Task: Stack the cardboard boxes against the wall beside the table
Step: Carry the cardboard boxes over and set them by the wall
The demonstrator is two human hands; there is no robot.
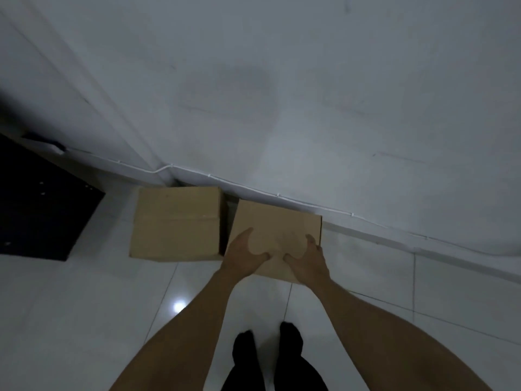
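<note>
Two plain brown cardboard boxes are in front of me near the white wall (282,94). The left box (176,222) rests on the tiled floor, close to the wall. The right box (277,227) is tilted slightly and sits beside it with a narrow gap between them. My left hand (242,256) holds its near left corner, thumb on top. My right hand (307,261) holds its near right edge, fingers spread over the top. I cannot tell whether this box touches the floor.
A dark table (42,204) stands at the left, its corner near the left box. A thin white cable (253,187) runs along the base of the wall. My feet (267,348) stand on glossy white floor tiles (84,306).
</note>
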